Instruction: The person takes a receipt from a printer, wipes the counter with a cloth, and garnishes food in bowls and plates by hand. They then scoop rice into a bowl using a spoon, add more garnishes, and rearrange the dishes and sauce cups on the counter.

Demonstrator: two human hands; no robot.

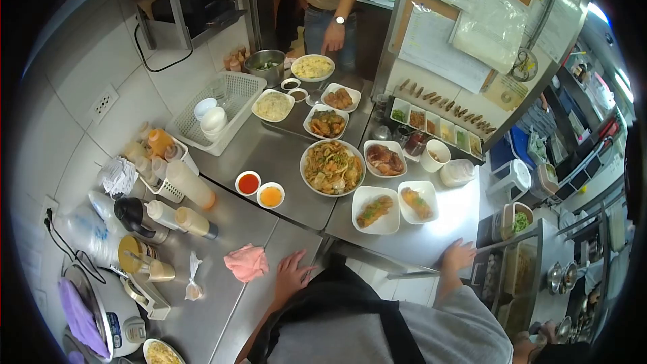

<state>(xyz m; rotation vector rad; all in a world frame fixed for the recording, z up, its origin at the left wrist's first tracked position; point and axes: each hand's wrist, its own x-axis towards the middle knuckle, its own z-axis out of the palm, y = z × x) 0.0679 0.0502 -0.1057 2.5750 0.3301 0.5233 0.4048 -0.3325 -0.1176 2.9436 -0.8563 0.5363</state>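
My left hand lies on the steel counter with its fingers spread and nothing in it. Just left of it is a crumpled pink cloth. At the right counter's front edge, my right hand rests flat and holds nothing. Nearest to it are two white dishes of browned food topped with green bits, one square dish and one smaller dish. Behind them stand a dish of dark glazed meat and a large bowl of mixed stir-fried food. Two sauce bowls, red and orange, sit left of these.
Several sauce bottles and a rice cooker line the left side. A white basket holds bowls. More filled dishes stand at the back, where another person's hand hangs beyond the hatch. Garnish trays are at right.
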